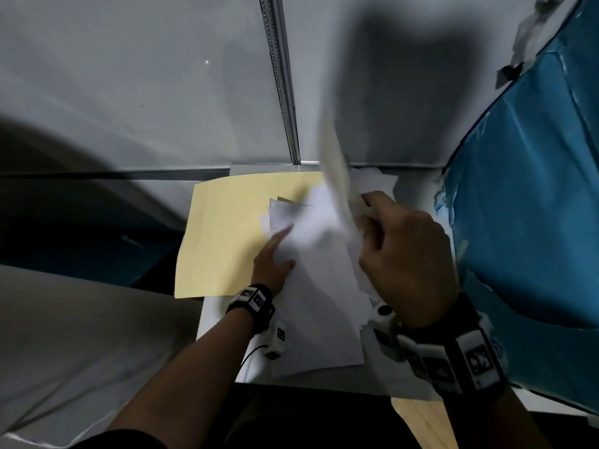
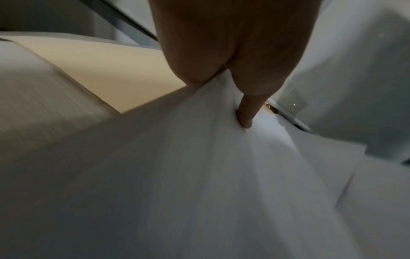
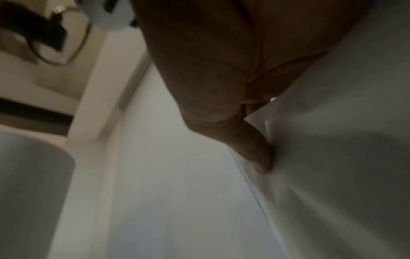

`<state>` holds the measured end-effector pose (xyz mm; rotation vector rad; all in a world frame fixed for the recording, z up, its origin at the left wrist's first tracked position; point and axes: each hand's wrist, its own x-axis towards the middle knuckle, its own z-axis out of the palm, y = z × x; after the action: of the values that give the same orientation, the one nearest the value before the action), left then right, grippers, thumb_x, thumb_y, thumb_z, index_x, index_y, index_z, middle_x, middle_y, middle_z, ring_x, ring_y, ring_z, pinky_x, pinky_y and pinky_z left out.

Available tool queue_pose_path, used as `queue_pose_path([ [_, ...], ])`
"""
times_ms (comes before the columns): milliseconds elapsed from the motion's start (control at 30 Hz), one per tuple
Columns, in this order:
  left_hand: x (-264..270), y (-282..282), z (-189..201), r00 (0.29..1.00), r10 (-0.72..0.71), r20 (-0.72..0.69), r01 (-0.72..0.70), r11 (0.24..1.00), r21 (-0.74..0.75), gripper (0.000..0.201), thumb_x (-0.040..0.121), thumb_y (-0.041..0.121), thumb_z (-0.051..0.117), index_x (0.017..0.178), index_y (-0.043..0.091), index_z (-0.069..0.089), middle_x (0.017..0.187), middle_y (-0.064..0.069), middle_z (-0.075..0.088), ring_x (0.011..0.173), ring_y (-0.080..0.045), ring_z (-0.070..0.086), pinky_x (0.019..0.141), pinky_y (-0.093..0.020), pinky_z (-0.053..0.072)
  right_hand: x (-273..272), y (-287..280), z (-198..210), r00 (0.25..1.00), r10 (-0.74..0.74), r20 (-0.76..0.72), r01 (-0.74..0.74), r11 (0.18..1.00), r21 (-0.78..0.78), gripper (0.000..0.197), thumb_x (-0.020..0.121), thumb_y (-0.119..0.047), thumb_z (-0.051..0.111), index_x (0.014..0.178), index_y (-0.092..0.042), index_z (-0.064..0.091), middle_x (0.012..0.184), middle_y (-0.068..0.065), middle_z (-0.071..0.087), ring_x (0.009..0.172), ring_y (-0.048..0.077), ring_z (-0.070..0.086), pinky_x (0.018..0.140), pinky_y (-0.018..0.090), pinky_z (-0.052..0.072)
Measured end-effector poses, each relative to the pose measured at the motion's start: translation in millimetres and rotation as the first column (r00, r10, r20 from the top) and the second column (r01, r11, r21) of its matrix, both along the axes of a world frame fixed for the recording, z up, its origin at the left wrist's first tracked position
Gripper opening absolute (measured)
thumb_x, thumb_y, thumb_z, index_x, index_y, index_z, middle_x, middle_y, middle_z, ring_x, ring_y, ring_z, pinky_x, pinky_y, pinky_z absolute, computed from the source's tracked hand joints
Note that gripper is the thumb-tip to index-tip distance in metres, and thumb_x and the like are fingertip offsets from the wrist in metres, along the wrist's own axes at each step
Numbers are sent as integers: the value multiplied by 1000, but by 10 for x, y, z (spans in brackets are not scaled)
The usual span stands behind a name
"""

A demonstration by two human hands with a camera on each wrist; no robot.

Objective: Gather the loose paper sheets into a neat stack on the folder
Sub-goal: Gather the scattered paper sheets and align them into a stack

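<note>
Loose paper sheets (image 1: 317,286), white, unsquared: lay fanned with the long axis running away from the person, left margins overlapping the right part of the manila folder (image 1: 227,234), the rest spilling rightward onto the bench (image 1: 217,322). Left hand (image 1: 274,270), nearer the folder, lay uncurled at the sheets' left edge, forefinger straight and pressing down. Right hand (image 1: 405,264) was curled round one raised sheet (image 1: 337,176), blurred and edge-up above the heap, so the gathering would likely run leftward.

White sheets (image 1: 321,286) overlap the right side of the yellow folder (image 1: 227,228). The left hand (image 1: 274,264) presses them with a straight forefinger; the right hand (image 1: 405,264) grips a raised sheet (image 1: 337,176).
</note>
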<state>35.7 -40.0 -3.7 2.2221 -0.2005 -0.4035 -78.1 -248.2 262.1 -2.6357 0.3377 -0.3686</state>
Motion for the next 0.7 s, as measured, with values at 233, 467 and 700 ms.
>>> queue_pose_path([
  [233, -45, 7, 100, 967, -86, -240, 137, 970, 203, 61, 106, 31, 64, 159, 9, 44, 166, -7, 42, 155, -28, 38, 119, -23, 28, 222, -267, 114, 918, -183, 352, -156, 650, 744, 25, 92, 2, 68, 110, -16, 69, 101, -3, 75, 93, 6, 73, 82, 22, 57],
  [467, 8, 36, 12, 834, 206, -512, -216, 976, 42, 29, 106, 12, 63, 79, 20, 53, 87, 1, 55, 91, -21, 56, 92, -35, 40, 449, -790, -1793, 921, -362, -143, 348, 601, 719, 23, 83, -2, 66, 106, -7, 68, 100, 12, 74, 92, 29, 72, 85, 46, 61],
  [700, -117, -70, 277, 630, 92, -771, -572, 727, -381, 103, 77, 100, 34, 134, 25, 74, 123, -12, 80, 109, -30, 78, 93, -45, 64, 22, -597, -2799, 744, -512, -430, 658, 442, 610, 28, 82, -8, 64, 109, 0, 66, 110, 21, 70, 101, 36, 68, 93, 47, 56],
])
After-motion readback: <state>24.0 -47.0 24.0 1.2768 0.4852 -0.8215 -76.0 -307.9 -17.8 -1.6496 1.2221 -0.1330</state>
